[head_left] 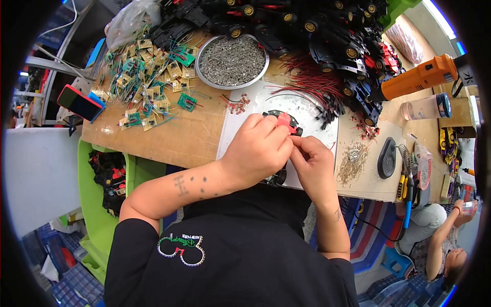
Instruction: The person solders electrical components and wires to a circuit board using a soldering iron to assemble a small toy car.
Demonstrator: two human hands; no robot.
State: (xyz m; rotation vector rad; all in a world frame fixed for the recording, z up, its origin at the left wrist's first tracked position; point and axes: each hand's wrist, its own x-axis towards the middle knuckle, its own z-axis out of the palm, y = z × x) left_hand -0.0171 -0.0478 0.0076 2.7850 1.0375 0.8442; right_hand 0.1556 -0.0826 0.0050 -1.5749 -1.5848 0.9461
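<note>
While both hands meet over the white mat [312, 115] near the tabletop's [174, 135] front edge, the left hand [255, 151] has its fingers [279, 134] pinched shut on a small red part [284, 121] of the black toy-car chassis [279, 115], and the right hand [313, 158] curls tight beside it; what it grips is hidden. Judged from this, the part could slip into the loose screws [350, 166] nearby, or snag the red wires [312, 84] behind.

left hand [255, 151], right hand [313, 158] — fingers pinched together
</note>
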